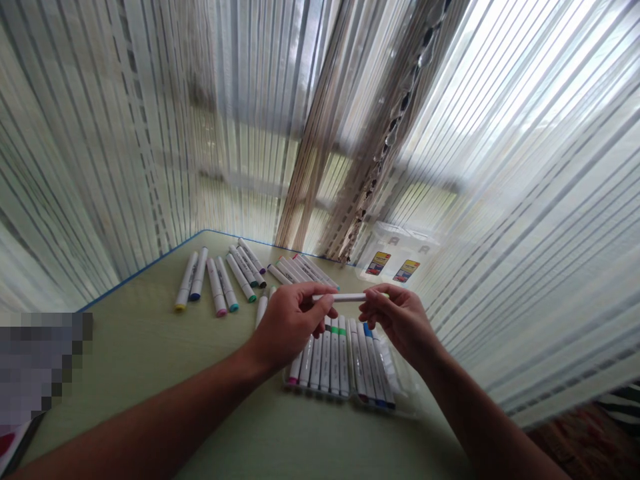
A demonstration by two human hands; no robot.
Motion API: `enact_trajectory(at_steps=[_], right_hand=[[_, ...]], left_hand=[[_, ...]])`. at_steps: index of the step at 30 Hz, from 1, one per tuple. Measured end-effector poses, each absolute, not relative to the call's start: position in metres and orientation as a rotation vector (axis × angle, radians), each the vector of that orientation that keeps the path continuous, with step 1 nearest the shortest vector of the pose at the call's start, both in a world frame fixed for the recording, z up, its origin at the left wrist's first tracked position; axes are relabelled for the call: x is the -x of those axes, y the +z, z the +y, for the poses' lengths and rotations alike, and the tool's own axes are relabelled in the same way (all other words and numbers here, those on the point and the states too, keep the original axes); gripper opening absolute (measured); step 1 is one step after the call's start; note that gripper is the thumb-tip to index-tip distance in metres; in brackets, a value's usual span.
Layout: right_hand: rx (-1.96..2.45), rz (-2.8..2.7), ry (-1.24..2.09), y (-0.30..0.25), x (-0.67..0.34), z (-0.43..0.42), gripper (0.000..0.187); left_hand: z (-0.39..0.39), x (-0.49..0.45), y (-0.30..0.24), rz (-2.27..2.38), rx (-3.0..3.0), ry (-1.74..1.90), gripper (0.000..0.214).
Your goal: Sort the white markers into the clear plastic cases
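Observation:
A white marker with a yellow-green tip end lies level between my two hands, above the table. My left hand pinches its left end between thumb and fingers. At the other end, my right hand has its fingers closed around the coloured tip. Just below them is a clear plastic case with several white markers side by side in it. Green and blue bands show on some of these markers. My left hand hides part of the row and some markers behind it.
Loose white markers with coloured caps lie in small groups on the pale green table. A clear plastic box with two labels stands at the back right. Striped string curtains hang behind the table. A blurred-out patch covers the left edge.

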State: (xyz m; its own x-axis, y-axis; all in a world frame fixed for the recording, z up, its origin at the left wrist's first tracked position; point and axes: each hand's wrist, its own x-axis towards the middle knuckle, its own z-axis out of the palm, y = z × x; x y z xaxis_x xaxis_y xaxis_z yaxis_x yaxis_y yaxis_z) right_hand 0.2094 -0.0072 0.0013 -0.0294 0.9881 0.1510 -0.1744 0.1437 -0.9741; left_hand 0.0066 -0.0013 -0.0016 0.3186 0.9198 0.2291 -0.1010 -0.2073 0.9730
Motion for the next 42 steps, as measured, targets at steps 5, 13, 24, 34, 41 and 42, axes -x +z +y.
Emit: enact_trajectory(at_steps=[5,13,24,34,41,42], right_hand=[[1.018,-1.307,1.168,-0.002,-0.202,-0.013,0.021],[1.086,-1.434,1.166,-0.002,-0.193,-0.018,0.026],[0.929,-1.279,1.259,-0.002,-0.202,-0.012,0.018],[0.863,-1.036,1.336,0.002,-0.207,-0.007,0.026],[0.882,-0.888,1.277,0.002,-0.216,0.001,0.024],[0.885,-0.872,1.276,0.002,-0.217,0.002,0.023]], left_hand=[[-0.003,-0.009,-0.005,0.815,-1.498,1.071,0.03],[-0.007,-0.008,-0.007,0.819,-1.625,1.005,0.032],[-0.003,-0.008,-0.003,0.816,-1.541,1.057,0.028],[0.005,-0.008,-0.006,0.754,-1.358,1.183,0.029],[0.004,-0.008,-0.003,0.666,-1.225,1.238,0.029],[0.003,-0.008,-0.002,0.657,-1.222,1.236,0.029]])
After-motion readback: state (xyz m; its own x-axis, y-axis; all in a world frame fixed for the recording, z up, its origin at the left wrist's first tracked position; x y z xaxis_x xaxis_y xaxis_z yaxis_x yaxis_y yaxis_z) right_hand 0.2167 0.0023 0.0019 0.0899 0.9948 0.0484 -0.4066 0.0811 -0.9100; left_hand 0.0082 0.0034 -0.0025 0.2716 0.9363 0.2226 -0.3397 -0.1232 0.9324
